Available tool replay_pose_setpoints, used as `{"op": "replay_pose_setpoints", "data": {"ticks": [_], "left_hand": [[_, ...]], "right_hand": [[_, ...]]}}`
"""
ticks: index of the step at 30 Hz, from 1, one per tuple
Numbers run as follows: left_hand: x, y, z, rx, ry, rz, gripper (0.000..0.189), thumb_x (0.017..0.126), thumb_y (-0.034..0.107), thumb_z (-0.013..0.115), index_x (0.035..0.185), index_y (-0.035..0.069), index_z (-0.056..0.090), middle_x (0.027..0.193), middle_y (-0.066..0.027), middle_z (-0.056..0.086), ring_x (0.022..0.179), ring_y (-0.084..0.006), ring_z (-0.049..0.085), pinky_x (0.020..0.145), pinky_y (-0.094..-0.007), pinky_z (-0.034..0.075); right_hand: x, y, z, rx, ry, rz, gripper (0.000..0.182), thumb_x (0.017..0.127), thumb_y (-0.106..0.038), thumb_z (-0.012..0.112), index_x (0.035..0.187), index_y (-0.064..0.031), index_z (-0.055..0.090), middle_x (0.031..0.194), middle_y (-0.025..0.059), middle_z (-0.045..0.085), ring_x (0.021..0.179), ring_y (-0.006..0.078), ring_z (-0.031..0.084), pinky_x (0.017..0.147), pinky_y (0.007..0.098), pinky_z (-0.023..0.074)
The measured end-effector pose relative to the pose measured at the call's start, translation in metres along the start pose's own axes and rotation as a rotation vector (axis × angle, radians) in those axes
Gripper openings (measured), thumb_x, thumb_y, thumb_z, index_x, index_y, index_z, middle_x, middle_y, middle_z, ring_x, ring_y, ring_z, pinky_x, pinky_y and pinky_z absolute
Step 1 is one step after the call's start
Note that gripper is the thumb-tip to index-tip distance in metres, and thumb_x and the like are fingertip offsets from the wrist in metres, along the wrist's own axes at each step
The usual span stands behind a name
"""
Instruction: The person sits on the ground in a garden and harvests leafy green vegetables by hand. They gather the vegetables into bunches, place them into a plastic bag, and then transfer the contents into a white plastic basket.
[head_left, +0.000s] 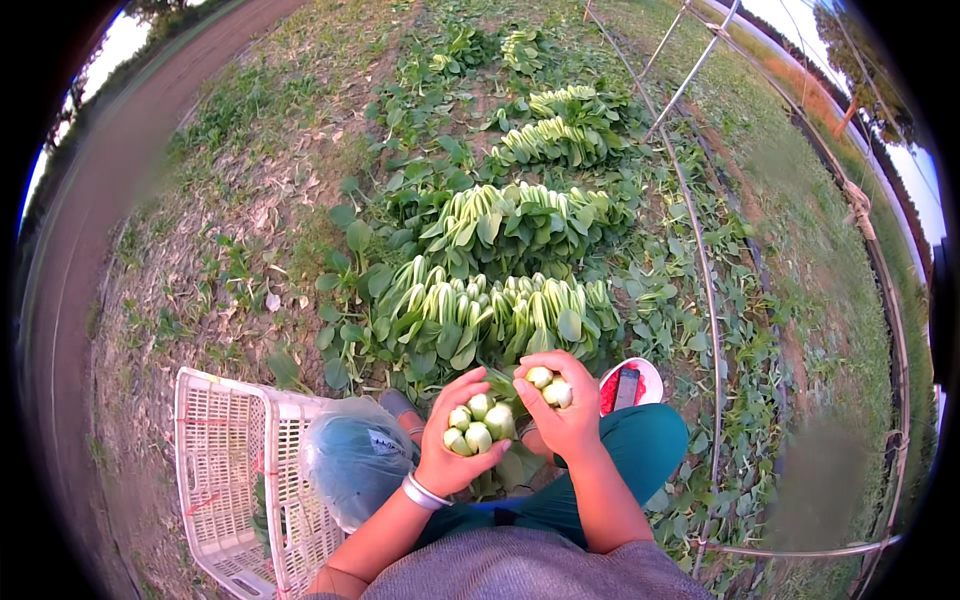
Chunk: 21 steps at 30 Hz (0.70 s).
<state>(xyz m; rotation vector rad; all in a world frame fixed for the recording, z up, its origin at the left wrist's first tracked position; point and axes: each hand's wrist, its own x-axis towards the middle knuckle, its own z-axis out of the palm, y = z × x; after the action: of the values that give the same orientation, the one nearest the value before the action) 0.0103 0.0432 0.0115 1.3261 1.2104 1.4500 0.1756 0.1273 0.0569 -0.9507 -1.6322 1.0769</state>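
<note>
My left hand (450, 442) is wrapped around a bunch of leafy greens, probably bok choy (478, 424), with several pale cut stem ends facing up. In my right hand (562, 420) are a few more stalks (550, 386), their cut ends also upward. The two hands are close together but apart, over my lap. Leaves hang below them, partly hidden by the hands. Just beyond lies a row of cut greens (495, 307), pale stems up and leaves spread toward me. Another similar row (525, 217) is behind it.
A white plastic crate (225, 465) stands at my left. A clear plastic bag (360, 457) covers my left knee. By my right knee, a white bowl (654, 381) with red contents holds a phone (627, 388). Metal pipes (697, 247) run along the right. More piles (559, 142) lie farther off.
</note>
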Motion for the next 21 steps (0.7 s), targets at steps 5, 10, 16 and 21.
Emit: {"op": "replay_pose_setpoints", "data": {"ticks": [5, 10, 16, 21], "left_hand": [[0.0, -0.009, 0.003, -0.287, 0.116, -0.024, 0.086, 0.08, 0.008, 0.093, 0.151, 0.003, 0.044, 0.144, -0.0151, 0.059, 0.125, -0.0211, 0.062, 0.109, -0.0376, 0.051], [0.002, 0.0, -0.008, -0.073, 0.044, 0.075, 0.096, 0.079, 0.034, 0.096, 0.153, 0.003, 0.043, 0.141, -0.0143, 0.059, 0.127, -0.0229, 0.061, 0.109, -0.0393, 0.05], [0.033, 0.054, -0.054, 0.452, 0.028, 0.387, 0.095, 0.074, 0.039, 0.094, 0.15, 0.006, 0.047, 0.132, -0.0172, 0.06, 0.115, -0.0362, 0.06, 0.102, -0.0457, 0.049], [0.043, 0.133, -0.107, 0.66, -0.019, 0.447, 0.102, 0.068, 0.029, 0.098, 0.151, 0.004, 0.045, 0.144, -0.0177, 0.058, 0.126, -0.0343, 0.059, 0.109, -0.0462, 0.046]], "right_hand": [[-0.028, -0.024, 0.01, -0.298, -0.012, -0.199, 0.046, 0.081, -0.033, 0.091, 0.11, -0.0055, 0.069, 0.093, 0.0127, 0.069, 0.083, 0.0329, 0.068, 0.071, 0.041, 0.0545], [-0.03, -0.031, 0.021, -0.3, 0.094, -0.283, 0.06, 0.085, -0.044, 0.088, 0.118, -0.001, 0.063, 0.112, 0.0202, 0.064, 0.096, 0.0343, 0.066, 0.08, 0.0406, 0.0561], [-0.017, -0.037, 0.07, -0.053, 0.076, -0.368, 0.075, 0.09, -0.046, 0.075, 0.138, 0.0039, 0.047, 0.129, 0.0248, 0.055, 0.118, 0.0406, 0.057, 0.102, 0.0512, 0.0458], [0.002, -0.068, 0.122, 0.278, -0.001, -0.483, 0.074, 0.092, -0.027, 0.07, 0.149, 0.0038, 0.034, 0.155, 0.0289, 0.04, 0.146, 0.0452, 0.039, 0.122, 0.0533, 0.0317]]}}
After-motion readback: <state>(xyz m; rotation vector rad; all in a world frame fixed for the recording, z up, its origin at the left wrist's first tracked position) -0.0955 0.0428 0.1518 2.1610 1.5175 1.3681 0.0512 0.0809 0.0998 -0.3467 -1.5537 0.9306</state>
